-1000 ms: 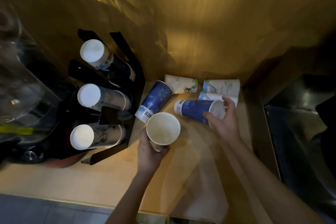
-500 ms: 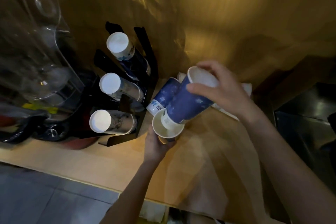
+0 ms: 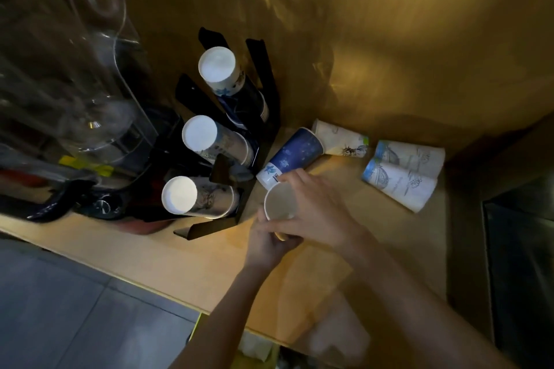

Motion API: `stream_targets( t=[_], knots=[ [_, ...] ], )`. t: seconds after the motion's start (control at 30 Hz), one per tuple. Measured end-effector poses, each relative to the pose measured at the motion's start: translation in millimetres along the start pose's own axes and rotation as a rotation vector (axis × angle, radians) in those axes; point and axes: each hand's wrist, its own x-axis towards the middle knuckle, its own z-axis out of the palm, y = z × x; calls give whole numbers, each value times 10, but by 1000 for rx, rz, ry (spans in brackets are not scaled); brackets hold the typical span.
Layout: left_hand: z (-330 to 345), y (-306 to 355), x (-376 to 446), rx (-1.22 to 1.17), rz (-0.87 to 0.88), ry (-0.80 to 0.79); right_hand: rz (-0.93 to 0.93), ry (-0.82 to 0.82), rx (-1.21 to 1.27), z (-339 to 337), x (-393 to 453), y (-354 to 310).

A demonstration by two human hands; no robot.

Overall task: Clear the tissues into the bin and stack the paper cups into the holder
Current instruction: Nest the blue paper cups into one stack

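Both hands meet over one nested stack of paper cups (image 3: 278,203), mouth up, near the middle of the counter. My left hand (image 3: 269,241) grips the stack from below and my right hand (image 3: 314,210) lies over its rim and side. A blue cup (image 3: 295,154) lies on its side just beyond, next to a white printed cup (image 3: 340,139). Two more white cups (image 3: 403,172) lie side by side to the right. The black cup holder (image 3: 260,117) at the left carries three upside-down stacks (image 3: 201,135).
The wooden counter (image 3: 180,252) ends at a front edge with grey floor below. A clear plastic container (image 3: 75,69) and dark items crowd the far left. A golden wall rises behind. A dark metal bin or sink (image 3: 521,249) sits at the right. Pale tissue-like material (image 3: 257,344) shows below the counter edge.
My right hand lifted the blue cup off the counter and pushed it down into the cup held by my left hand; it now rests over the nested stack. The view shifted left.
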Motion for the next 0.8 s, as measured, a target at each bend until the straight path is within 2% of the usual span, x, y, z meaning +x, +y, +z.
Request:
stream_targets(
  t=[0.07,0.13,0.2,0.27,0.37,0.47,0.57,0.8],
  knots=[
    [-8,-8,1,-1,-2,5,79,-55,104,-80,78,28],
    [6,-10,11,-5,-3,16,226,-31,428,-137,244,107],
    [4,27,-6,-3,4,5,429,76,764,-101,462,281],
    [-16,66,-48,-8,28,0,682,108,971,-4,644,485],
    [-45,-25,59,-11,-4,16,981,-33,1133,331,981,755],
    [-45,18,-14,-12,-12,-38,1066,-37,1299,461,1047,840],
    [-46,39,-13,-14,1,-43,1071,-24,1496,508,1112,827],
    [-57,22,7,4,14,-56,1111,-20,1543,605,1118,759]
  ],
)
